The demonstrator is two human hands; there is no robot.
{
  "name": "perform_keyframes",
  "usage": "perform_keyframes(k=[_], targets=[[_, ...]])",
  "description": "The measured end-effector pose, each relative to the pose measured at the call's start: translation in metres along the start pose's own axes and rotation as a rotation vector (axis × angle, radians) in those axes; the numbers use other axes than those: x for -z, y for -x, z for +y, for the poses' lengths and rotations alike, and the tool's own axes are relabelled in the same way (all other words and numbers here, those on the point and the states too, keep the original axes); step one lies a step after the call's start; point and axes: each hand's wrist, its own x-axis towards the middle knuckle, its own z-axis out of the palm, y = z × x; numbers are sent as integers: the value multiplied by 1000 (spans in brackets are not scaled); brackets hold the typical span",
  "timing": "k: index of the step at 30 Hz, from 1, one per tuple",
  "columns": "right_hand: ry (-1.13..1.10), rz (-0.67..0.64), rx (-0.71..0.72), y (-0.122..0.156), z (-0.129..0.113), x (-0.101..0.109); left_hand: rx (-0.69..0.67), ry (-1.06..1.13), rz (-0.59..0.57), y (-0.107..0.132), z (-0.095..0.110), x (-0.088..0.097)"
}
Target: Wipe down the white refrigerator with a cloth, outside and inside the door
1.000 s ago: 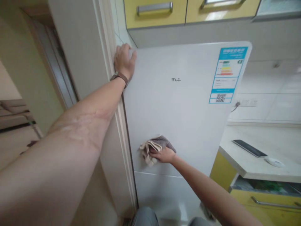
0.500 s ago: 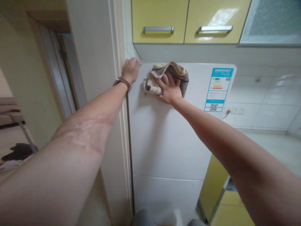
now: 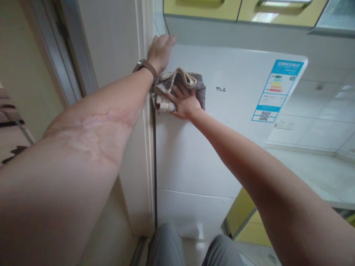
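My right hand (image 3: 186, 103) lies with its fingers spread on a bunched grey-brown and cream cloth (image 3: 198, 83), holding it against the white refrigerator door (image 3: 194, 155). The cloth's folds rise around my fingertips, and its left end reaches the door's left edge. Above and to the left, my left hand (image 3: 160, 53), with a brown-strapped watch (image 3: 145, 66) at the wrist, is curled at the refrigerator's upper left corner, beside the door frame (image 3: 142, 122). Its fingertips are hidden, so what exactly they grip cannot be made out.
Yellow cabinets (image 3: 202, 8) hang above the refrigerator. A blue and white energy label (image 3: 277, 90) is stuck at the door's upper right. To the right is a pale countertop (image 3: 310, 173) against a tiled wall (image 3: 318, 129). My knees (image 3: 168, 245) are below.
My right hand and the cloth have slid left across the door, uncovering the TCL lettering. My left hand stays at the corner. The view has tilted downward.
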Motion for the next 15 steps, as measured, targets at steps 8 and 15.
perform_keyframes(k=[8,15], targets=[[-234,-134,-23,54,-103,-61,147,99,125,4,12,-3],[-466,-314,-95,153,-197,-179,62,-53,167,9,8,-9]])
